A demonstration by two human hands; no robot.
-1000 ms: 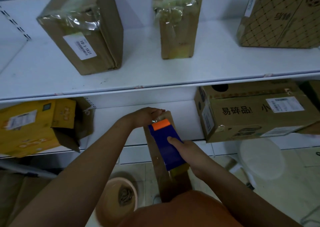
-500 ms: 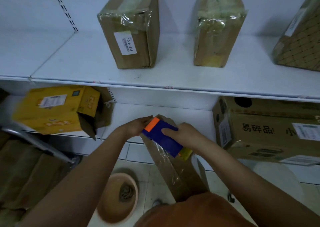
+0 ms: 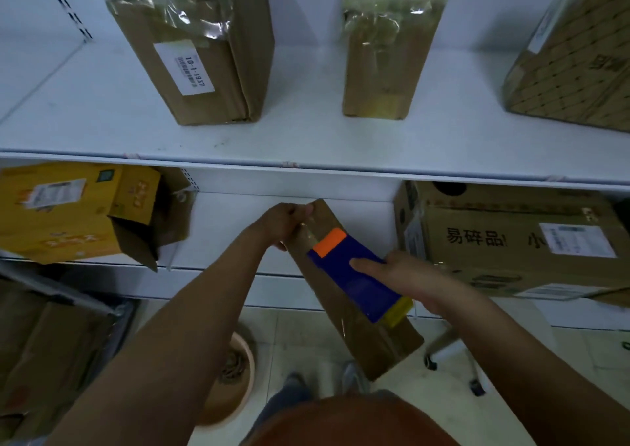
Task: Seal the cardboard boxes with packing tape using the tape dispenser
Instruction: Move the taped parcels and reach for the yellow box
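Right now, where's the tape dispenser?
Head view, lower centre: the blue tape dispenser lies on the narrow cardboard box, held by the right hand, while the left hand grips the box's far end, below the upper shelf.

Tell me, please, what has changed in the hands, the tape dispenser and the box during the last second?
The right hand has drawn the tape dispenser back along the narrow cardboard box, away from the far end toward the person, and the box now leans more to the right. The left hand still grips the box's far end, and the right hand keeps its hold on the dispenser. The boxes on the shelves have not moved.
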